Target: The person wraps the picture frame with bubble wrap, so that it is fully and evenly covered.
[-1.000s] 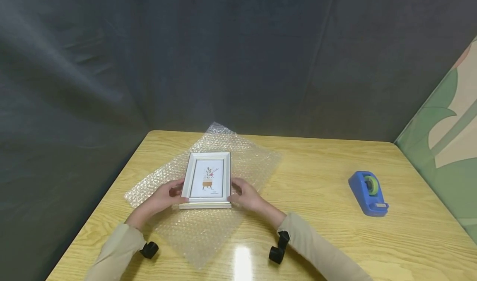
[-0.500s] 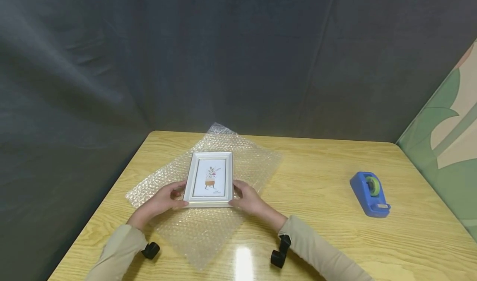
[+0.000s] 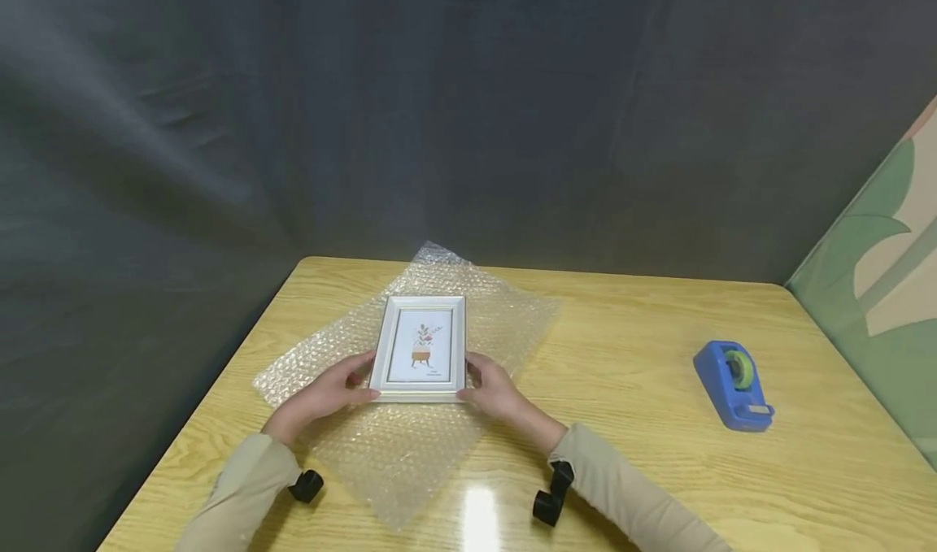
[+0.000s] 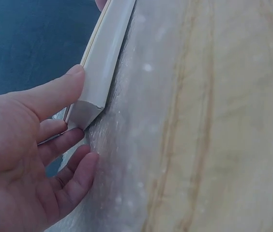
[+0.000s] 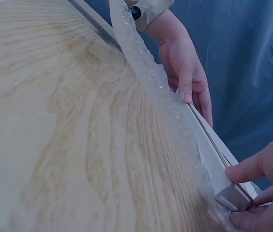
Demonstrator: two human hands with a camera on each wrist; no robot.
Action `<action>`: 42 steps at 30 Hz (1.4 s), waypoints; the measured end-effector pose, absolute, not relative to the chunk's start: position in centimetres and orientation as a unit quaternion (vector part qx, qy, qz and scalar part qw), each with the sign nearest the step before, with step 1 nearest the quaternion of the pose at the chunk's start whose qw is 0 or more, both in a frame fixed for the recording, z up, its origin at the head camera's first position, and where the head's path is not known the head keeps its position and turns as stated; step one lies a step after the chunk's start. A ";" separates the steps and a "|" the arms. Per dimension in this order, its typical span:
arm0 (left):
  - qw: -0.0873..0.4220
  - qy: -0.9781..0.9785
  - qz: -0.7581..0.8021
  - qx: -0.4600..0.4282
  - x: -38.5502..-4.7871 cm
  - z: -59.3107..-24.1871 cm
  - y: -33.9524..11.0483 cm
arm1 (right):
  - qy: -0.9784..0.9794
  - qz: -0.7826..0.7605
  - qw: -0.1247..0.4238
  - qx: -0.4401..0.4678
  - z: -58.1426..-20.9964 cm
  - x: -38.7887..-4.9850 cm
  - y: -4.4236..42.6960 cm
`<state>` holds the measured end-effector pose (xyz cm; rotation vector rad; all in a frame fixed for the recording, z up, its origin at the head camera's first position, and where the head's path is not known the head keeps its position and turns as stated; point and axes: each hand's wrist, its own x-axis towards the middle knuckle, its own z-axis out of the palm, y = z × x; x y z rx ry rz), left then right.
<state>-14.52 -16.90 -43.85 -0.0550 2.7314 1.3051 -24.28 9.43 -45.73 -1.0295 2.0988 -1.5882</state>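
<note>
A white picture frame [image 3: 421, 349] with a potted-plant print lies face up over a sheet of bubble wrap [image 3: 398, 454]. My left hand [image 3: 329, 387] holds its near left corner, thumb on the front edge and fingers at the side. On the opposite side my right hand [image 3: 500, 389] pinches the near right corner in the same way. In the left wrist view the thumb presses the frame's white edge [image 4: 105, 53], with the lower fingers curled beside the corner. The right wrist view has the frame's edge [image 5: 214, 164] low over the bubble wrap.
A blue tape dispenser [image 3: 732, 385] with a green roll stands at the right of the wooden table [image 3: 622, 357]. Dark curtains [image 3: 468, 113] hang behind and to the left. A leaf-patterned panel [image 3: 878, 267] borders the right side.
Both hands have shifted the picture frame slightly to the right and away over the bubble wrap. The whole head view has also drifted a little, the tape dispenser appearing farther right.
</note>
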 end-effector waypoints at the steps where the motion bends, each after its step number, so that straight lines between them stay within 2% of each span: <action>1: 0.057 0.900 0.432 -0.009 -14.6 -43.9 -16.8 | 0.735 -0.555 0.155 -0.358 -45.7 -24.3 9.5; 12: 0.063 0.909 0.412 0.015 -14.8 -44.1 -16.7 | 0.755 -0.536 0.133 -0.353 -45.9 -24.3 9.4; 18: 0.065 0.912 0.404 0.011 -14.8 -44.1 -16.9 | 0.740 -0.558 0.156 -0.343 -46.0 -24.4 9.4; 22: 0.089 0.900 0.428 0.002 -14.9 -43.7 -17.1 | 0.718 -0.588 0.187 -0.323 -46.0 -24.6 9.7; 25: 0.108 0.889 0.446 -0.007 -15.3 -43.1 -17.4 | 0.712 -0.591 0.189 -0.328 -45.7 -24.4 10.3; 28: 0.112 0.887 0.448 -0.020 -15.9 -42.5 -17.7 | 0.724 -0.564 0.169 -0.358 -45.5 -23.8 11.2; 36: 0.089 0.896 0.434 -0.033 -17.6 -42.3 -17.9 | 0.718 -0.382 0.146 -0.563 -44.6 -21.5 13.6; 42: 0.081 0.883 0.462 -0.024 -18.3 -43.3 -18.0 | 0.720 -0.296 0.116 -0.617 -44.5 -20.0 13.5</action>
